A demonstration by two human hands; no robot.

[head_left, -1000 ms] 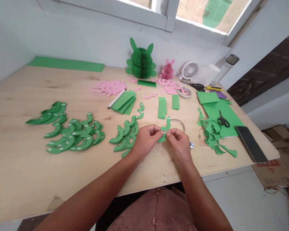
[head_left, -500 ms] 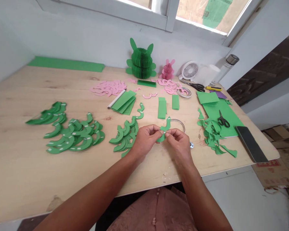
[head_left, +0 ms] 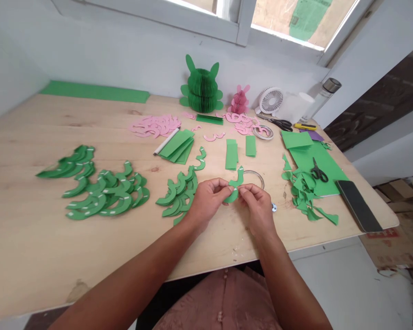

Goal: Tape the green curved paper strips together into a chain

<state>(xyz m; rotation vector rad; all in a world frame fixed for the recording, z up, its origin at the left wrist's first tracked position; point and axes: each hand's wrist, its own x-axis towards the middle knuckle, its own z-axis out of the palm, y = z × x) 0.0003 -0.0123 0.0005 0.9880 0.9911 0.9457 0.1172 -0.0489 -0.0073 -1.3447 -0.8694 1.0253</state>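
Now both hands pinch one green curved cut-out (head_left: 234, 185) just above the table (head_left: 37, 238), near its front edge.

From my remote seat I see the left hand (head_left: 208, 197) closed on the cut-out's left edge with thumb and fingertips, and the right hand (head_left: 258, 208) nipping its right side, fingers tight together. The piece's hooked end points up, in front of a clear tape ring (head_left: 256, 176). A pile of green curved pieces (head_left: 179, 192) lies just beside the left hand; green scraps (head_left: 304, 192), scissors (head_left: 319, 172) and a phone (head_left: 359, 205) lie to the right.
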